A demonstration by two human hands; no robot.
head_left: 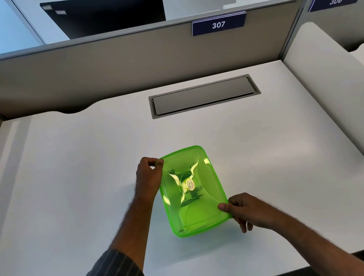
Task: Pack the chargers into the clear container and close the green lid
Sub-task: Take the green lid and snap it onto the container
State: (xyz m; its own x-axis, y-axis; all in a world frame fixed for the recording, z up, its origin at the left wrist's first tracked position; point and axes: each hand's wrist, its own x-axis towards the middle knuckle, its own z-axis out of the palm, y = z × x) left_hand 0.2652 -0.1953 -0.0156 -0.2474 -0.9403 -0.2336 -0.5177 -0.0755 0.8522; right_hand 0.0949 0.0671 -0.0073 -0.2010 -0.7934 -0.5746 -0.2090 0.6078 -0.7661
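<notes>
Now our left hand [148, 176] pinches the far-left corner and our right hand [247, 208] the near-right corner of the translucent green plastic lid [192, 189], lying on the clear container near the white desk's [63, 180] front edge; dark chargers [190, 196] show beneath. We judge closing is underway; next, press all corners down.

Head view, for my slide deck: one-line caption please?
Both hands pinch opposite corners of the green lid on the container, desk.

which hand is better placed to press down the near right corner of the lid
Right. The right hand already pinches that corner of the green lid; the left hand grips the far left corner.
</notes>
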